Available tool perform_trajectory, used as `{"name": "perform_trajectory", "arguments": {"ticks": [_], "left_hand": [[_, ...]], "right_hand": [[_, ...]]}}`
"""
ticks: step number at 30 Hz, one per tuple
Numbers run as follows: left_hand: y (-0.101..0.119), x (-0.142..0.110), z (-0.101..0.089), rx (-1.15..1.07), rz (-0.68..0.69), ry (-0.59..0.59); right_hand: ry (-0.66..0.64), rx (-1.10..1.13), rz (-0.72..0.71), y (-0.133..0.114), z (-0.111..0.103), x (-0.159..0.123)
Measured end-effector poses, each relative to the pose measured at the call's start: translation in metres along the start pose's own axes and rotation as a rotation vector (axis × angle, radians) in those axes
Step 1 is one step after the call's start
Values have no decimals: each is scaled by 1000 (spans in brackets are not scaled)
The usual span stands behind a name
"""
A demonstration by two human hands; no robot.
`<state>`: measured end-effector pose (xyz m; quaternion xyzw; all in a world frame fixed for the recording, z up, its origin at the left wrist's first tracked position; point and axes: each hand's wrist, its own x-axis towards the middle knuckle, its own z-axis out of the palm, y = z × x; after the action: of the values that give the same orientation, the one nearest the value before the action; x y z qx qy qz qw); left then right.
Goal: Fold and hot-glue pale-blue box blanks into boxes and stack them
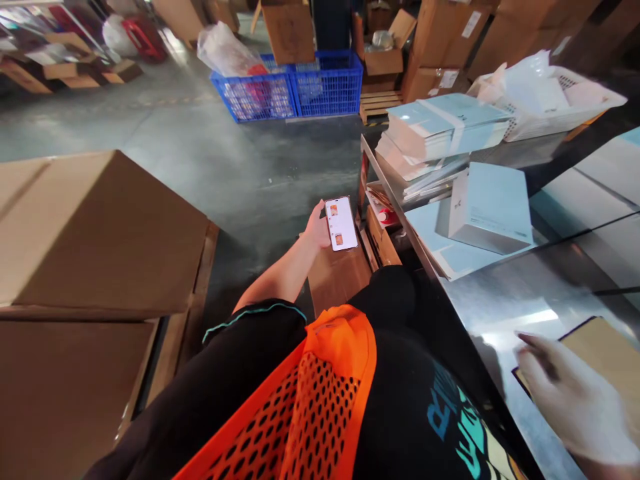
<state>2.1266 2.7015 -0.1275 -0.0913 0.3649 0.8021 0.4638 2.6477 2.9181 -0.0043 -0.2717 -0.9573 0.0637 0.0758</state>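
Note:
My left hand (pixel 319 227) is closed around a smartphone (pixel 342 224), its lit white screen facing up toward me with small pictures on it. Over the metal table at the right, my right hand (pixel 567 393) is slightly blurred, with fingers loosely bent and a gap between thumb and finger. I see nothing held in it. Beside and partly under that hand lies a flat brown piece with a dark edge (pixel 603 357). A light blue and white box (pixel 493 207) stands farther up the table on flat pale blue sheets (pixel 440 247).
Strapped light blue stacks (pixel 450 123) and a white basket (pixel 540 117) with plastic bags occupy the metal table's (pixel 493 300) far end. Large cartons (pixel 105 233) stand at my left. Blue crates (pixel 327 87) sit on the floor ahead. A carton (pixel 340 273) lies below the phone.

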Motion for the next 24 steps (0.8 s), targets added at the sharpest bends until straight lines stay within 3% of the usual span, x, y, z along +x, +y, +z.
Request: {"name": "perform_trajectory", "arguments": {"ticks": [2, 6, 9, 11, 15, 20, 24], "left_hand": [[10, -17, -3, -52, 10, -59], [24, -53, -6, -135, 66, -170], [20, -76, -4, -169, 120, -198], [10, -87, -2, -185, 135, -215], [-16, -97, 4, -221, 118, -193], [-30, -91, 17, -272, 73, -90], [-31, -84, 23, -212, 70, -132]], "right_hand": [[69, 208, -157, -36, 22, 52], [-27, 299, -442, -122, 57, 134], [-99, 330, -547, -167, 74, 155], [-130, 347, -594, -179, 82, 154], [-154, 397, -592, -163, 90, 142], [-165, 508, -370, -113, 86, 121], [-72, 550, -243, -78, 70, 92]]}}
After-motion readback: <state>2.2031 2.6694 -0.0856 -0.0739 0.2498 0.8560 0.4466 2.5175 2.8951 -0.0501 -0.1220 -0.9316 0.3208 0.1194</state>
